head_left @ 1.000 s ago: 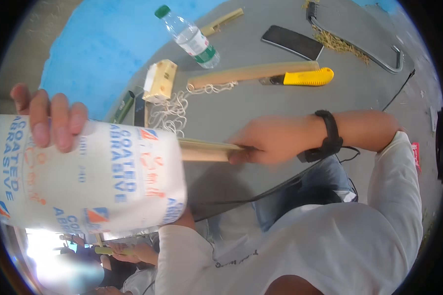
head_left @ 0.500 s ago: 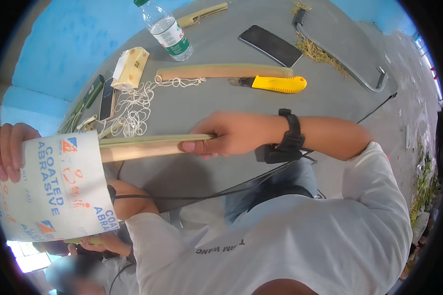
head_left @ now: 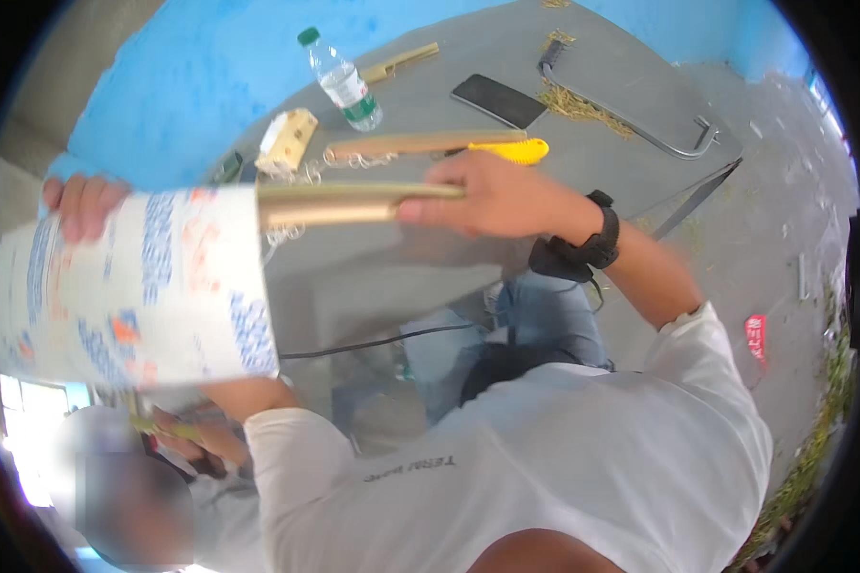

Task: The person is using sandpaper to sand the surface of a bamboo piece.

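Note:
My right hand point(head_left: 492, 196), with a black strap on its wrist, grips one end of a split bamboo piece point(head_left: 339, 205). The bamboo's other end runs behind a large white printed sheet of sandpaper point(head_left: 153, 296), its backing side showing, curved into a roll-like shape. Over the sheet's upper edge come the fingers of my left hand point(head_left: 86, 205), closed on it; its palm and thumb are hidden. Whether the bamboo touches the grit side cannot be seen.
On the grey table point(head_left: 382, 291) lie a yellow utility knife point(head_left: 521, 151), another bamboo strip point(head_left: 420, 143), a phone point(head_left: 499, 100), a hacksaw frame point(head_left: 631, 119), white string point(head_left: 287, 234) and a tissue pack point(head_left: 288, 141). A water bottle point(head_left: 349, 91) stands behind. Another person point(head_left: 210, 516) sits at lower left.
The view has shifted. Both hands, the sandpaper and the bamboo sit higher in the picture, and the sheet now covers the items at the table's left. Both grips stay closed.

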`<act>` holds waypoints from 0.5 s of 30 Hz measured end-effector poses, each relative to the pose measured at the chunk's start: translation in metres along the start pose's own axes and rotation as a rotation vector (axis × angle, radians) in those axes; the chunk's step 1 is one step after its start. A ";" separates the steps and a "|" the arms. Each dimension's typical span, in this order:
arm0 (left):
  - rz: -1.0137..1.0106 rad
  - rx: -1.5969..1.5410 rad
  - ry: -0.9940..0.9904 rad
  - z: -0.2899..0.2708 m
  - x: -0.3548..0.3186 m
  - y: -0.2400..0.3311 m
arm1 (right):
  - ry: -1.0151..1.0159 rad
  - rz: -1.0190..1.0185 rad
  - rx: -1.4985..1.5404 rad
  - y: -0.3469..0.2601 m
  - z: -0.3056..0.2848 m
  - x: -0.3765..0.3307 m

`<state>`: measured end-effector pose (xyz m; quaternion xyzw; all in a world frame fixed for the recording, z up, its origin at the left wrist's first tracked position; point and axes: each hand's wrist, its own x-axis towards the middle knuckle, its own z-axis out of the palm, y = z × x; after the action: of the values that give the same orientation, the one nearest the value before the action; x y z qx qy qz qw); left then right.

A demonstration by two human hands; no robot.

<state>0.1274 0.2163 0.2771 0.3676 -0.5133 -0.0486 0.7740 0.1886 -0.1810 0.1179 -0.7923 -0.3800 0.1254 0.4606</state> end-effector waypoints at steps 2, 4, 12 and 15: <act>0.090 0.061 0.233 0.002 -0.048 -0.026 | 0.152 0.066 0.004 0.009 0.002 -0.026; 0.162 0.048 0.366 0.002 -0.113 -0.063 | 0.237 0.010 -0.140 0.022 0.011 -0.048; 0.284 0.831 0.595 0.071 -0.286 -0.218 | 0.562 -0.186 -0.336 0.070 0.060 -0.049; 0.215 0.925 1.119 0.104 -0.278 -0.227 | 0.506 -0.157 -0.275 0.074 0.068 -0.048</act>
<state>-0.0203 0.1238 -0.0535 0.5741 -0.0424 0.4442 0.6865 0.1553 -0.1936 0.0123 -0.8216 -0.3268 -0.1647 0.4371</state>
